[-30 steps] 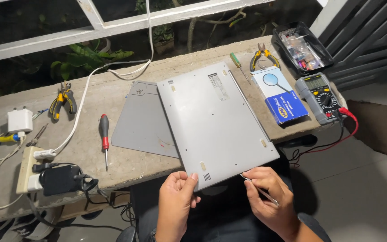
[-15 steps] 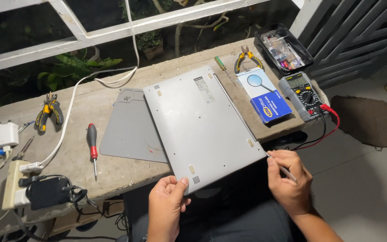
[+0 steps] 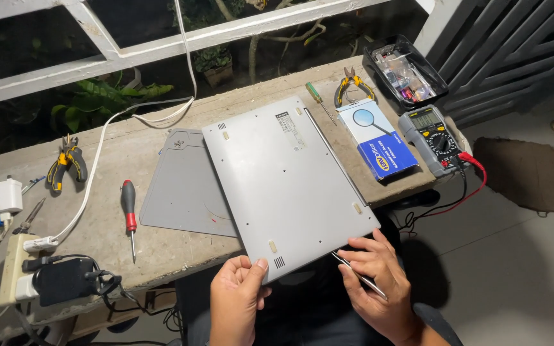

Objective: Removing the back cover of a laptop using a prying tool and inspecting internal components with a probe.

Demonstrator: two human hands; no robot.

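On the ledge, black tray holds small parts; hands' grip closed on laptop.

The laptop lies partly on the mat, screwdriver left, multimeter right.

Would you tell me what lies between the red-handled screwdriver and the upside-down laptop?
In the head view, a grey work mat lies between the red-handled screwdriver and the laptop.

1. I see a rough concrete ledge serving as the bench.
2. Behind it runs a white railing, with green plants in darkness beyond.
3. A dark slatted screen stands at right.
4. The floor is pale tile, lit from above.
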